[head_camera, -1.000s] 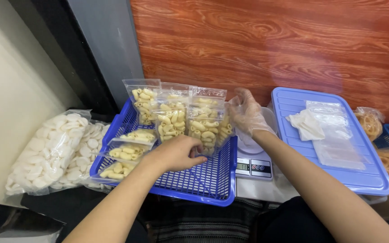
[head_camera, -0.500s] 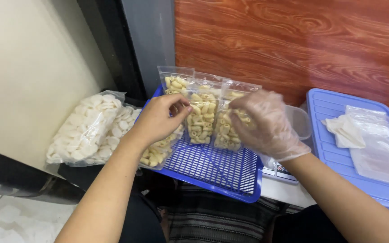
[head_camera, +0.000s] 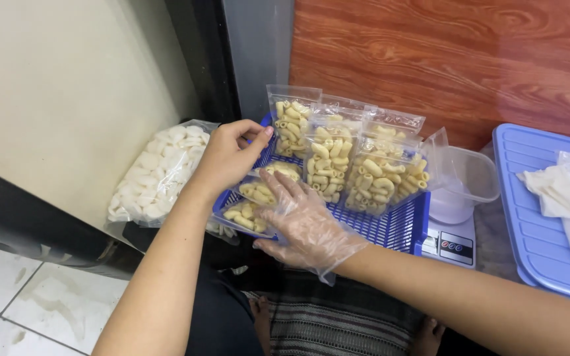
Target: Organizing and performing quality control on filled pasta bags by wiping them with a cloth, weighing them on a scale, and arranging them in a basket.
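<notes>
Right now I see my left hand [head_camera: 227,157] at the near left corner of the blue basket [head_camera: 390,227], its fingers curled, thumb and fingertips close together over the basket's edge; I cannot tell whether they pinch anything. My right hand [head_camera: 305,224], in a thin clear glove, lies flat and open with fingers spread, its fingertips touching the flat packets of macaroni [head_camera: 258,191] that lie at the left end of the basket. It clasps nothing.

Behind those, more macaroni bags [head_camera: 338,155] stand upright in rows in the basket, leaning back toward the wooden panel [head_camera: 443,59]. Just right of the basket sits a small white scale [head_camera: 453,240] with a clear plastic tub [head_camera: 473,175] on it. Further right is a blue lid [head_camera: 529,231] with a crumpled white glove [head_camera: 555,191] and a clear sheet on top. To the left of the basket, against the pale wall, lies a big bag of white crackers [head_camera: 156,175].
</notes>
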